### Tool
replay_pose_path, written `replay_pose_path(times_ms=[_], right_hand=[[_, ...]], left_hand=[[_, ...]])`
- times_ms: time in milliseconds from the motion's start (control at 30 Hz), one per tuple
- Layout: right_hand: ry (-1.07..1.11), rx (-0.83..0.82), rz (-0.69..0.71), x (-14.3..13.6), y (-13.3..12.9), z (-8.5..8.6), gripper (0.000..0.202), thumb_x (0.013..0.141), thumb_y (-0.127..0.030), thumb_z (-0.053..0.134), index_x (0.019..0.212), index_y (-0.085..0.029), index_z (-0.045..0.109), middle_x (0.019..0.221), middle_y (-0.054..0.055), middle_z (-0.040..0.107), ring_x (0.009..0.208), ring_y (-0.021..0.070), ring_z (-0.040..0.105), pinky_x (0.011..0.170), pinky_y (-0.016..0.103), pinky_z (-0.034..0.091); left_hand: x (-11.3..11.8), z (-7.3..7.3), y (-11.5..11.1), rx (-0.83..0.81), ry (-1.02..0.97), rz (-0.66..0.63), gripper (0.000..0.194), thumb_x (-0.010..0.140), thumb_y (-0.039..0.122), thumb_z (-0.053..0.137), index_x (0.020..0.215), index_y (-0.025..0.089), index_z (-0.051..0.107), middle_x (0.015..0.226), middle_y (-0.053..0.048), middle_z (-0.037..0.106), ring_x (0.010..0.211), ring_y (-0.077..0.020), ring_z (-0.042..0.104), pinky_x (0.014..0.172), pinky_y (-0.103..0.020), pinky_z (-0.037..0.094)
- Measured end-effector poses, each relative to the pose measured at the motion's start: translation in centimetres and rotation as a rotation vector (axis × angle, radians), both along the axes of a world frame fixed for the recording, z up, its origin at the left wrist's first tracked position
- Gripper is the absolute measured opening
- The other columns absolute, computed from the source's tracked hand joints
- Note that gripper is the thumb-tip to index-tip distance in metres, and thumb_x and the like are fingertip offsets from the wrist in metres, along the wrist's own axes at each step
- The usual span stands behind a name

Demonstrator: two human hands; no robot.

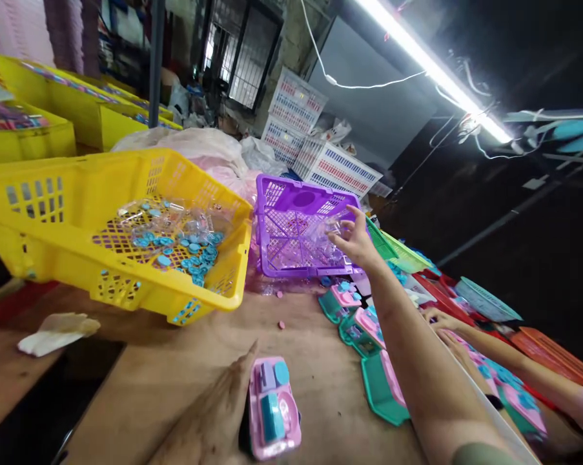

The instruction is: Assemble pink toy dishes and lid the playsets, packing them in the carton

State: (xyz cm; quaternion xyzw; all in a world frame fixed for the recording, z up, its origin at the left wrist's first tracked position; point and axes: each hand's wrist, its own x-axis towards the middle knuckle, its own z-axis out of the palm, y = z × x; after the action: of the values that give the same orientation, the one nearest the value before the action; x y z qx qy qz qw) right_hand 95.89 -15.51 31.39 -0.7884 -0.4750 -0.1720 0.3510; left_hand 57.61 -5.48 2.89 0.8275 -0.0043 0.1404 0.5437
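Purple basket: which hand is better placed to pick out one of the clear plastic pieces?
Probably the right hand: its fingers are over the purple basket, close to the clear plastic pieces. The left hand is farther away, beside the pink toy piece.

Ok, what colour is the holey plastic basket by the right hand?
The basket is purple; see head view.

Desk (320, 381) brown wood, mostly smooth, soft sheen. Yellow basket (126, 274) and purple basket (306, 194) smooth plastic. Pink toy (275, 408) glossy plastic. Black slab (53, 400) smooth, glossy. Bags (194, 143) thin, crinkled plastic.
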Motion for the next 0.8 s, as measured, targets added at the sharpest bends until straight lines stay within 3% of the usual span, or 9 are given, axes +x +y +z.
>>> replay_pose_path(times_ms=[67,167,233,300,433,600,700,800], right_hand=[[0.192,-0.035,0.053,-6.3,-4.6,-1.6,0.064,0.098,-0.051,0.074,0.151,-0.025,0.052,0.112,0.007,0.076,0.086,0.0218,0.074,0.078,0.038,0.064],[0.496,-0.080,0.064,-16.6,-10.1,-4.7,0.044,0.106,-0.058,0.066,0.140,-0.030,0.065,0.110,0.004,0.076,0.093,0.0225,0.074,0.081,0.036,0.064],[0.583,-0.122,0.050,-21.8,-11.5,-6.6,0.046,0.106,-0.062,0.069,0.140,-0.031,0.069,0.106,0.003,0.074,0.098,0.0231,0.074,0.086,0.037,0.065],[0.660,-0.157,0.063,-25.0,-11.2,-8.3,0.055,0.102,-0.067,0.075,0.143,-0.031,0.068,0.110,0.004,0.073,0.102,0.0242,0.076,0.091,0.039,0.066],[0.630,-0.111,0.022,-27.2,-8.4,-11.3,0.064,0.099,-0.080,0.069,0.136,-0.028,0.073,0.138,0.013,0.073,0.113,0.0280,0.077,0.096,0.044,0.067],[0.562,0.017,0.029,-27.6,-6.7,-13.3,0.079,0.109,-0.086,0.035,0.121,-0.022,0.079,0.123,0.015,0.082,0.119,0.0324,0.077,0.111,0.052,0.061],[0.522,0.122,0.048,-27.3,-6.5,-13.0,0.079,0.111,-0.078,0.025,0.125,-0.021,0.078,0.125,0.017,0.081,0.121,0.0330,0.077,0.108,0.052,0.062],[0.452,0.225,0.026,-27.3,-6.3,-11.1,0.069,0.112,-0.070,0.028,0.127,-0.022,0.076,0.127,0.015,0.079,0.121,0.0311,0.076,0.109,0.051,0.062]], left_hand=[[-1.2,1.5,0.1,-0.002,-0.055,0.025,0.159,0.066,0.052,0.104,0.185,0.041,-0.001,0.177,-0.016,0.051,0.161,-0.0495,0.053,0.136,-0.070,0.042],[-2.3,3.9,0.5,0.027,-0.100,0.022,0.150,0.073,0.050,0.102,0.185,0.029,0.006,0.179,-0.021,0.046,0.164,-0.0465,0.049,0.139,-0.068,0.037],[-2.3,5.1,0.8,0.036,-0.099,0.017,0.149,0.072,0.054,0.104,0.184,0.023,0.010,0.180,-0.024,0.041,0.167,-0.0464,0.045,0.140,-0.065,0.035],[-2.1,5.9,1.0,0.037,-0.089,-0.008,0.154,0.068,0.057,0.106,0.183,0.019,0.012,0.180,-0.027,0.040,0.168,-0.0472,0.043,0.141,-0.063,0.035],[-1.8,6.4,1.2,0.006,-0.090,0.005,0.151,0.059,0.061,0.110,0.177,0.021,0.025,0.175,-0.024,0.048,0.163,-0.0463,0.050,0.137,-0.062,0.041],[-1.9,6.8,0.8,-0.071,-0.122,0.006,0.132,0.056,0.058,0.111,0.162,0.019,0.042,0.158,-0.021,0.061,0.149,-0.0434,0.062,0.129,-0.060,0.049],[-2.1,7.1,0.5,-0.103,-0.120,0.003,0.129,0.059,0.054,0.111,0.161,0.017,0.042,0.157,-0.022,0.062,0.147,-0.0421,0.063,0.127,-0.059,0.050],[-2.1,7.0,0.3,-0.136,-0.122,-0.006,0.124,0.060,0.048,0.111,0.160,0.018,0.044,0.152,-0.019,0.067,0.143,-0.0392,0.066,0.126,-0.057,0.052]])
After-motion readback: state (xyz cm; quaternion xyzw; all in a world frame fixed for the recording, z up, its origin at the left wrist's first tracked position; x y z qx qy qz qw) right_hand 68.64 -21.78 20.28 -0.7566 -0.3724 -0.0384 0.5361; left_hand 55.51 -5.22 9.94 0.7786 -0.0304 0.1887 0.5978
